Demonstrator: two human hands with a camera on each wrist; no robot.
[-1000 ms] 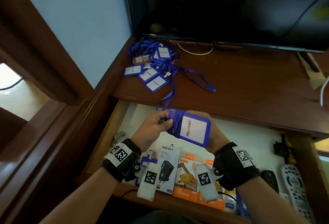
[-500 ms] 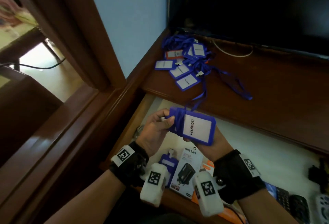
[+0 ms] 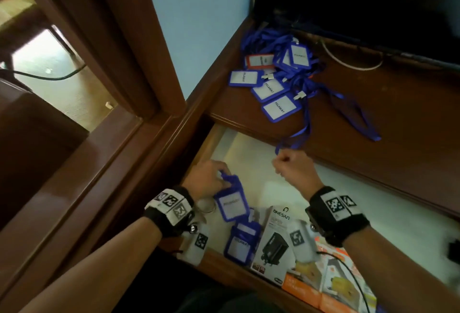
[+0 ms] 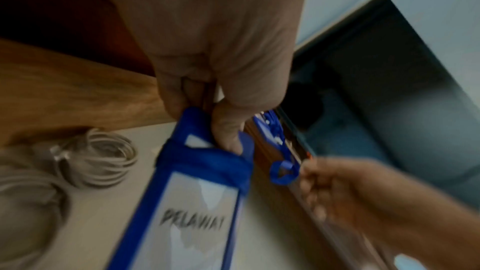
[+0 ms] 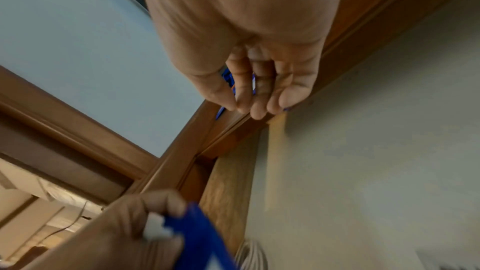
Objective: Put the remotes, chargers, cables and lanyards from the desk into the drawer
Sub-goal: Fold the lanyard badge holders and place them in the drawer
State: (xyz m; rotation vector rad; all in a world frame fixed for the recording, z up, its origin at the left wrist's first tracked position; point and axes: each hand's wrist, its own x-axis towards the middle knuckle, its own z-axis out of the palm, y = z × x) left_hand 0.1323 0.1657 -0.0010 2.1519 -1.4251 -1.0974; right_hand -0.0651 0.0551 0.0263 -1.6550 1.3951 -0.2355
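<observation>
My left hand (image 3: 204,178) pinches the top of a blue "PELAWAT" badge lanyard (image 3: 231,204) and holds it low in the left part of the open drawer (image 3: 249,153). The left wrist view shows the thumb and fingers (image 4: 226,130) on the badge (image 4: 197,213), its strap wound round the top. My right hand (image 3: 293,168) hovers at the desk's front edge with fingers loosely curled (image 5: 249,100), holding nothing. A blue strap loop (image 3: 291,142) hangs just above it. Several more blue lanyards (image 3: 273,81) lie piled on the desk's back left.
In the drawer lie another blue badge (image 3: 242,240), a white charger box (image 3: 276,238), orange boxes (image 3: 313,285) and a coiled white cable (image 4: 98,157). A dark TV (image 3: 361,1) stands behind the desk with a white cable (image 3: 348,61) below it. A wooden door frame is left.
Both hands held the badge before; now the right hand has let go and moved up to the desk edge. The left hand has lowered the badge into the drawer's left side.
</observation>
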